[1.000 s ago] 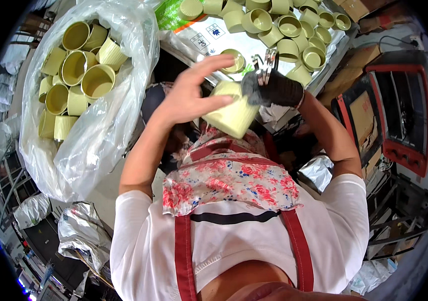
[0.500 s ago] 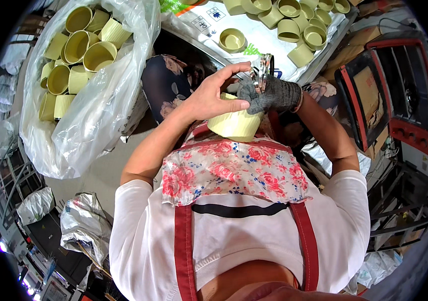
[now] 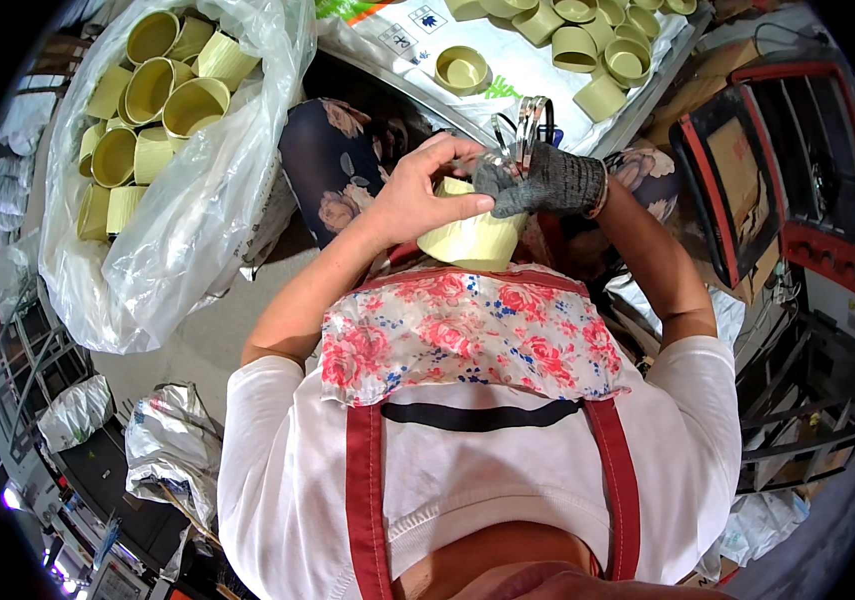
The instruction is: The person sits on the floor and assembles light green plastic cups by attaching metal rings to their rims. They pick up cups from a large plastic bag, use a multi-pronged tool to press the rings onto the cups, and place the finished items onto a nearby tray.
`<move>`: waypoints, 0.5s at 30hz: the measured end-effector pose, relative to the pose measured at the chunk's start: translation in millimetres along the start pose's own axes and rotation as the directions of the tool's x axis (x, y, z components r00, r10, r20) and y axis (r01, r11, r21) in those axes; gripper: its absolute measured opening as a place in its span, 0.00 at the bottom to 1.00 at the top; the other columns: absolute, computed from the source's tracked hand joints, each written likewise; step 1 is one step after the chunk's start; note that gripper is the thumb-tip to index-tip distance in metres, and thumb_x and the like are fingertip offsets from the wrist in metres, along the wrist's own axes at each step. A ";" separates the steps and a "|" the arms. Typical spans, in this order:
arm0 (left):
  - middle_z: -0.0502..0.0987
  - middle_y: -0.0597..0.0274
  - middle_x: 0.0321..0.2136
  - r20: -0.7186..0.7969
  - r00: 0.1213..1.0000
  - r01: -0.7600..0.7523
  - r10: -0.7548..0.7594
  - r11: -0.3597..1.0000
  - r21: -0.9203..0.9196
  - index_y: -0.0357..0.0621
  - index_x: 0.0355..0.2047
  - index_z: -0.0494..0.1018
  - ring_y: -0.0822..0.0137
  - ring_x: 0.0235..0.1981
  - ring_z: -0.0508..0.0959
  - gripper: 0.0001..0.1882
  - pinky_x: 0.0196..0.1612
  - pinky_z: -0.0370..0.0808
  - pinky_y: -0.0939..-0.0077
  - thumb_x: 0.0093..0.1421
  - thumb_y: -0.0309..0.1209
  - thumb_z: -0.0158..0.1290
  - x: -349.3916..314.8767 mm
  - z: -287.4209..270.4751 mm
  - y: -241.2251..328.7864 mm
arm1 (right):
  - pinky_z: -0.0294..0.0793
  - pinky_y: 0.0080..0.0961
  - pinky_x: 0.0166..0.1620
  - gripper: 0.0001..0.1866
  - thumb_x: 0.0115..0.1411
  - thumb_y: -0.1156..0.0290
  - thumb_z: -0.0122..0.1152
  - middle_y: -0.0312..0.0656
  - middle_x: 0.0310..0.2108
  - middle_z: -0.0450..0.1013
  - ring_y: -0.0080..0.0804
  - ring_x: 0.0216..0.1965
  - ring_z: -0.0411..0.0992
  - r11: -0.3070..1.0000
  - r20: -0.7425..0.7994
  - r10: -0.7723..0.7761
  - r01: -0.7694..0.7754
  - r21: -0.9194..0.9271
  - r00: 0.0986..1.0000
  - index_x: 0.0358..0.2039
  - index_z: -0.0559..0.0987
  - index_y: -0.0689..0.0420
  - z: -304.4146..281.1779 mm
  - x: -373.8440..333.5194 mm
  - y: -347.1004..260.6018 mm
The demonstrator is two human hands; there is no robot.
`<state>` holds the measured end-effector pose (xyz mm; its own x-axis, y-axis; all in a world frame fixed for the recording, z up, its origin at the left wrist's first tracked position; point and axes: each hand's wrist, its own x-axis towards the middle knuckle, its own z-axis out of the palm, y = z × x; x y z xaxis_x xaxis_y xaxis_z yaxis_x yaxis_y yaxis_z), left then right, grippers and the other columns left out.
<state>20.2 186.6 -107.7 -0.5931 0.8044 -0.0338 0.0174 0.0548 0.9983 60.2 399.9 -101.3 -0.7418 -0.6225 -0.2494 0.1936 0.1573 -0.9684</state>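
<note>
A pale yellow-green ribbed cup point(image 3: 469, 238) is held close in front of my floral apron, tilted with its base toward me. My left hand point(image 3: 425, 192), bare, grips its left side, thumb along the near wall and fingers bent over the far side. In a dark grey knit glove, my right hand point(image 3: 545, 182) is closed at the cup's right upper edge. Shiny metal loops point(image 3: 527, 130) stand up from between the gloved fingers, with a dark loop beside them. The lower part of the loops and the cup's mouth are mostly hidden.
At left, a clear plastic bag point(image 3: 172, 255) holds several similar cups point(image 3: 152, 88). Ahead lies a white-covered table point(image 3: 377, 45) with one single cup point(image 3: 462, 70) and a cluster of cups point(image 3: 575, 48) at right. A red-framed black appliance point(image 3: 827, 255) stands at the right.
The fingers of my left hand have curled in and lowered toward the cup's far edge. The metal loops have shifted slightly, and the cup has tilted a little.
</note>
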 end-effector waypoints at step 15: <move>0.66 0.66 0.34 -0.064 0.998 -0.021 0.025 0.997 0.070 0.40 0.38 0.76 0.74 0.36 0.66 0.11 0.36 0.64 0.84 0.53 0.26 0.54 -40.4 -23.4 -19.9 | 0.64 0.28 0.51 0.13 0.57 0.68 0.44 0.42 0.41 0.69 0.35 0.45 0.66 0.891 -0.192 -0.310 0.214 -0.400 0.931 0.40 0.74 0.56 23.8 -12.4 66.7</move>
<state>25.0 139.2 -125.1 -0.6432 0.7657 -0.0053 0.0863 0.0794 0.9931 97.6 399.9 -162.6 -0.8742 -0.4809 0.0668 -0.2426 0.3134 -0.9181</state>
